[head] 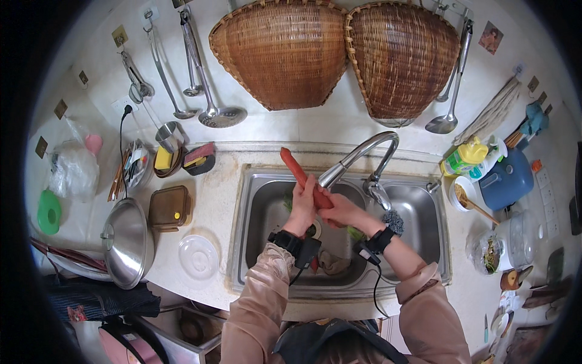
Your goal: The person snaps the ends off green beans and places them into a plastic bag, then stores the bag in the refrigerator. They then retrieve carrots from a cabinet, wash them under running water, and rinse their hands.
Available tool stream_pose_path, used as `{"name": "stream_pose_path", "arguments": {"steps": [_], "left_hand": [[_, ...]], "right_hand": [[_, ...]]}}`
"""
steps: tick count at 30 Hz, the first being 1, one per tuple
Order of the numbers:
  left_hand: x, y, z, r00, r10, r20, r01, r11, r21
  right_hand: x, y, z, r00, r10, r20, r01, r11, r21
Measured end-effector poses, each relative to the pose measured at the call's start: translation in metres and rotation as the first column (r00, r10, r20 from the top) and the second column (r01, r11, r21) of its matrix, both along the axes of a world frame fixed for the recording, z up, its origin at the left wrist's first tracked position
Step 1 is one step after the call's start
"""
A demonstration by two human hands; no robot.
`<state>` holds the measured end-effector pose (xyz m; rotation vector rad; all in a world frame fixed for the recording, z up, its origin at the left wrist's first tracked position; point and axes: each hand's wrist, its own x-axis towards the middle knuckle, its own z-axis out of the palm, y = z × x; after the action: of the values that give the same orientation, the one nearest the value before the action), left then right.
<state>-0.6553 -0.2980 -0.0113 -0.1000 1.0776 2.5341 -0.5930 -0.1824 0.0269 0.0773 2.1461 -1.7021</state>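
Observation:
A long orange-red carrot [294,166] slants across the left basin of a steel double sink [268,186], under the spout of a gooseneck faucet [334,174]. My left hand [302,204] is closed around its middle, and my right hand [343,210] grips its lower, thicker end. Whether water is running cannot be told. Below my hands, a brownish cloth or peeled piece [334,262] lies on the basin floor, with a bit of something red beside it. Green leafy bits show at the basin's left and under my right wrist. A steel scouring pad [393,221] rests on the divider.
Left on the counter are a lidded brown container [169,207], a clear plastic lid [198,256], a domed steel pan lid [127,243] and sponges in a black holder [199,159]. Right are detergent bottles [464,157], a white bowl [461,193] and a blue container [507,179]. Baskets hang behind.

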Motion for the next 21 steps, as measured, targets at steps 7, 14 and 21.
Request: {"name": "stream_pose_path", "arguments": {"steps": [7,14,21], "left_hand": [[-0.006,0.003,-0.001,0.986,0.153,-0.060,-0.147,0.985,0.088],[0.038,0.010,-0.017,0.943,-0.111,-0.313,0.023,0.962,-0.272],[0.019,0.014,-0.016,0.983,0.068,-0.169,-0.121,0.936,-0.331]], "right_hand": [[-0.009,0.000,-0.019,0.818,0.095,-0.567,0.347,0.704,0.620],[-0.001,0.000,-0.032,0.859,-0.508,0.068,0.502,0.807,-0.310],[0.010,-0.027,-0.029,0.754,-0.531,-0.386,0.568,0.823,-0.023]]}}
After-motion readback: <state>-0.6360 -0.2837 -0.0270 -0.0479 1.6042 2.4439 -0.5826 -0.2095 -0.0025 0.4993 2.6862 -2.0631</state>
